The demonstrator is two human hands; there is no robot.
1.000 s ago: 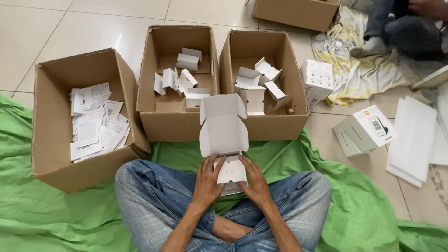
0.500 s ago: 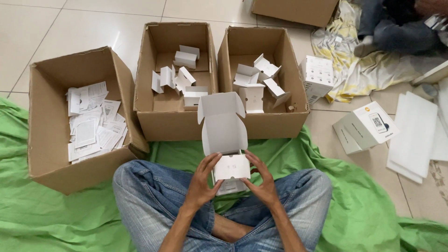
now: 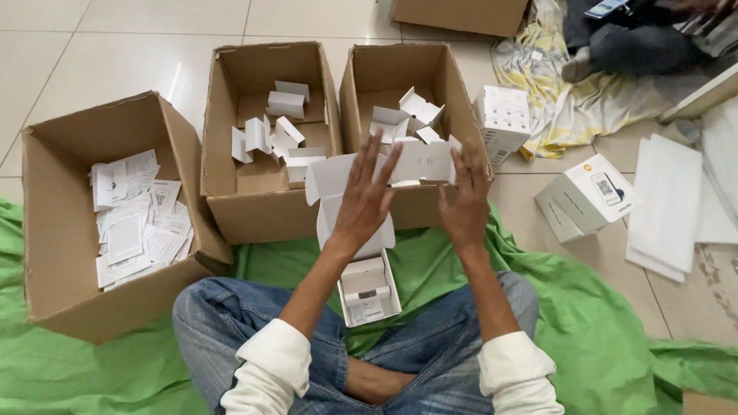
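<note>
**Both hands raised at a white insert over an open small box**

Head view: the person sits cross-legged in jeans on a green cloth [image 3: 584, 338]. The left hand [image 3: 367, 201] is lifted with fingers spread and loose, not clenched; its fingertips reach the left edge of a white card insert [image 3: 421, 161]. The right hand [image 3: 464, 206] stands at the insert's right edge, fingers straight; whether either hand actually grips the card cannot be told. Below the hands, a small white box [image 3: 369, 290] lies open on the lap, lid flap up behind the left hand. Ahead stand three cardboard boxes: the left box [image 3: 54, 253] holds paper leaflets, the middle box [image 3: 223, 154] and the right box [image 3: 453, 84] hold white card pieces. A white carton [image 3: 586, 196] sits on the floor to the right.
</note>
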